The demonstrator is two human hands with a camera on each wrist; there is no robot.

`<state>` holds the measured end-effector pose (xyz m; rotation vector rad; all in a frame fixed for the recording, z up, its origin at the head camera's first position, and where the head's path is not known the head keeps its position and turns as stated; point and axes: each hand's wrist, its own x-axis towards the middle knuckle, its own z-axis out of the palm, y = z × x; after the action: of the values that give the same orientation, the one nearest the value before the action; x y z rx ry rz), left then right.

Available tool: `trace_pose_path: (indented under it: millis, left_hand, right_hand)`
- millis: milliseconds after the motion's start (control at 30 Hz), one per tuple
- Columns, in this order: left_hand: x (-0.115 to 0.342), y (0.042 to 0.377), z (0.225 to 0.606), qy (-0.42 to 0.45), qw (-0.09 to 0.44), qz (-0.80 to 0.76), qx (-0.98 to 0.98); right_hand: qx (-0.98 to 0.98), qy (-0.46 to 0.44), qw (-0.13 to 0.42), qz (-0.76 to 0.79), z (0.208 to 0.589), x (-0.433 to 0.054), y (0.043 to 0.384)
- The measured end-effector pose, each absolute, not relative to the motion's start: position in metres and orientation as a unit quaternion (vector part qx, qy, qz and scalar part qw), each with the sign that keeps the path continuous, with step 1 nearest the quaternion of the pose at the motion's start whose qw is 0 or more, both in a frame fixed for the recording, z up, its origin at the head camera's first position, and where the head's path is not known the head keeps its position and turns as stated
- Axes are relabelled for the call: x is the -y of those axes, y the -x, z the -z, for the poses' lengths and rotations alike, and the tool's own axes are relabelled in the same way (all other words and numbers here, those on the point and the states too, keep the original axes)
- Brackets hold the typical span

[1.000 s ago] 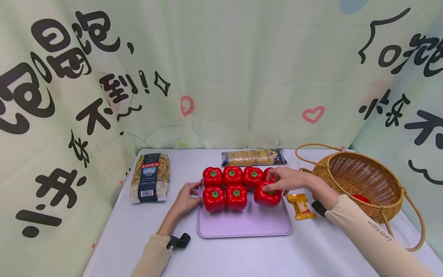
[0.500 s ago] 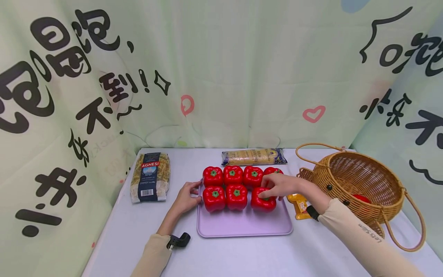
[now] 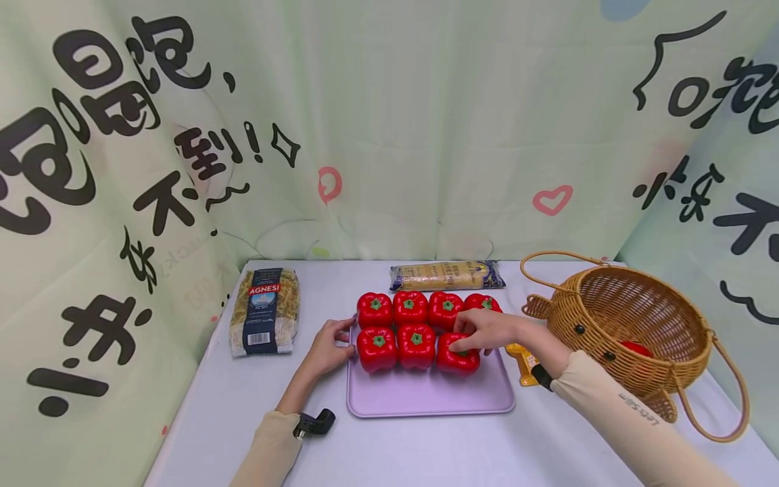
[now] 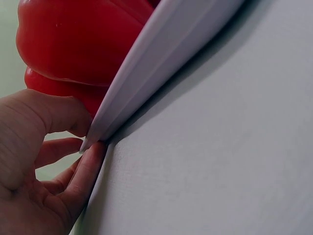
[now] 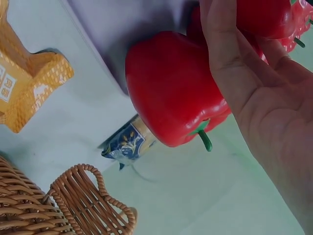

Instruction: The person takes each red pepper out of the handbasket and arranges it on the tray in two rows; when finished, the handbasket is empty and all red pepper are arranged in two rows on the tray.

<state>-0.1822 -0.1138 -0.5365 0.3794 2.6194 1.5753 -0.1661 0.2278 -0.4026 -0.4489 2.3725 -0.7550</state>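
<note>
On a lilac tray several red bell peppers stand in two rows with green stems up. My right hand grips the rightmost bell pepper of the front row, thumb on its near side. This pepper sits beside the middle bell pepper. Behind my fingers is the back row's right bell pepper, which looms large in the right wrist view. At the tray's left edge my left hand pinches the rim, thumb on the pepper side and fingers on the outer side.
A wicker basket with a red thing inside stands at right. Near it lies a yellow packet, partly behind my right wrist. Pasta bags lie at left and back. Curtains border the table.
My right hand has brought the front-row bell pepper leftward and slightly toward me, up to its neighbour. The back right pepper shows more now. My left hand stays at the rim.
</note>
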Motion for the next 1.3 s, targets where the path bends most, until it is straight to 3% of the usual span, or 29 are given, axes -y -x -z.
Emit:
trace_pose_path:
  millis: [567,1300]
  left_hand:
    - [0.113,0.183,0.536,-0.120,0.032,-0.509,-0.852]
    - [0.113,0.181,0.534,-0.120,0.033,-0.506,-0.854]
  right_hand:
    - [-0.894,0.172,0.296,0.288,0.405,-0.228,0.168]
    - [-0.912,0.184,0.248,0.271,0.373,-0.263,0.161]
